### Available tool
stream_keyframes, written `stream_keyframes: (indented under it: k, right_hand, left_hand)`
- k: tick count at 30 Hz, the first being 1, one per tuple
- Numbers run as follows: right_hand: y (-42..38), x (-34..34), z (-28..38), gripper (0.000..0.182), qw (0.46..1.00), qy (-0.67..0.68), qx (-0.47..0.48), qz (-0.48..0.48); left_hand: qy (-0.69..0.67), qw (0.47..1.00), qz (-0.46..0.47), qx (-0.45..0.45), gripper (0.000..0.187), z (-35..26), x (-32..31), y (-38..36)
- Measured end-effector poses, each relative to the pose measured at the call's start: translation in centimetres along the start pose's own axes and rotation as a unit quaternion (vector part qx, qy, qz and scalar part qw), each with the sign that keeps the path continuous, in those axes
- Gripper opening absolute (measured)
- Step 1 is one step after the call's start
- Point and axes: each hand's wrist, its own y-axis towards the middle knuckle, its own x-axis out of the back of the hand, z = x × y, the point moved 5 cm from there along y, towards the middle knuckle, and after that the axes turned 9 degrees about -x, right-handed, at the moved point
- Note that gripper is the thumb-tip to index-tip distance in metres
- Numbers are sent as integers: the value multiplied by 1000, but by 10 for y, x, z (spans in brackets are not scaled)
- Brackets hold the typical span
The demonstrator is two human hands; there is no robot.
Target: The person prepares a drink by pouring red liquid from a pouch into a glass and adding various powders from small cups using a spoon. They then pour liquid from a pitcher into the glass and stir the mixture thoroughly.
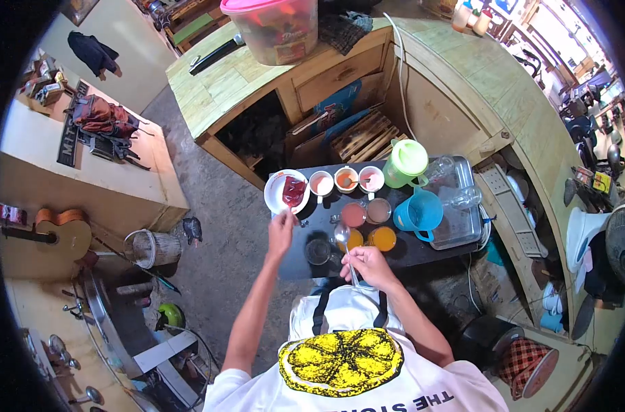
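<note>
My right hand (367, 266) grips a metal spoon (342, 237), its bowl pointing up over the dark table. My left hand (281, 230) is at the near rim of a white bowl (274, 194), fingers drawn together; what they pinch, if anything, is too small to tell. A dark red sachet (294, 191) lies in that bowl. Beside it stand three white cups in a row: one cup (321, 184) with pale orange contents, a middle cup (346, 180) and a pinkish one (371, 180). Glasses include a pink drink (353, 214), a brownish one (378, 211), an orange drink (382, 239) and a clear glass (318, 252).
To the right stand a green lidded pitcher (405, 163) and a blue jug (419, 211), with a metal tray (456, 233) beyond them bearing clear glassware. A wooden counter (219, 103) borders the dark table (295, 264). A bucket (146, 248) sits on the floor at left.
</note>
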Motion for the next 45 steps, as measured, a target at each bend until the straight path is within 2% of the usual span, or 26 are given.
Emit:
stream_keyframes:
  k: [1, 2, 4, 7, 10, 14, 15, 19, 21, 24, 26, 27, 30, 31, 34, 35, 38, 41, 44, 45]
  right_hand:
    - [-1, -1, -2, 22, 999, -42, -9, 11]
    - [-4, -2, -6, 22, 996, -85, -18, 22]
    - [-12, -6, -4, 24, 986, -156, -45, 25]
    - [-16, -11, 5, 24, 970, -242, -21, -24]
    - [-18, -8, 6, 23, 948, -304, 49, -81]
    - [-22, -2, 2, 22, 935, -314, 110, -124]
    - [-21, -1, -2, 22, 937, -313, 95, -125]
    - [-24, -5, -7, 24, 948, -292, 21, -127]
    - [-24, -4, -7, 22, 953, -274, 9, -127]
    - [-26, 2, -13, 22, 917, -367, -86, -134]
    - [-30, 1, -9, 22, 927, -345, -67, -131]
    - [-29, 1, -7, 22, 932, -334, -55, -129]
    - [-22, 1, -11, 20, 933, -337, 23, -125]
    - [-20, 0, -12, 19, 939, -320, 33, -119]
    - [-16, 0, -10, 18, 949, -292, 47, -110]
    - [-13, 0, -10, 18, 948, -296, 41, -111]
    - [-10, -3, -12, 18, 947, -306, 36, -93]
    - [-6, -2, -4, 20, 950, -297, 47, -84]
    - [-4, 8, -4, 24, 947, -297, 44, -113]
    - [-1, 11, -5, 25, 945, -299, 42, -128]
  left_hand:
    - [54, 997, -52, -32, 26, 11, 6, 20]
    - [68, 996, -51, -40, 25, 28, 10, 35]
    - [177, 980, -66, -59, 47, 85, 5, 69]
    - [154, 988, -10, 21, 63, 92, -8, 92]
    - [288, 944, 109, 118, 73, 76, -21, 99]
    - [332, 932, 65, 132, 77, 87, -31, 109]
    - [326, 932, 70, 139, 77, 90, -30, 112]
    - [237, 967, 25, 92, 67, 113, -31, 122]
    - [248, 961, 43, 112, 65, 113, -28, 126]
    - [239, 965, 34, 101, 57, 99, -29, 124]
    - [218, 971, 27, 88, 55, 95, -26, 124]
    - [216, 972, 28, 84, 54, 124, -29, 133]
    - [164, 985, 12, 61, 63, 127, -19, 136]
    - [155, 988, -7, 11, 68, 118, -15, 131]
    - [87, 995, -8, 48, 70, 124, -3, 124]
    - [74, 997, -22, 10, 65, 126, 1, 122]
    - [-128, 988, -31, 86, 58, 65, 20, 92]
    - [-228, 964, -77, 116, 56, 56, 27, 68]
    - [-291, 939, -182, 13, 62, 37, 28, 43]
    - [-326, 926, -191, 6, 61, 17, 27, 36]
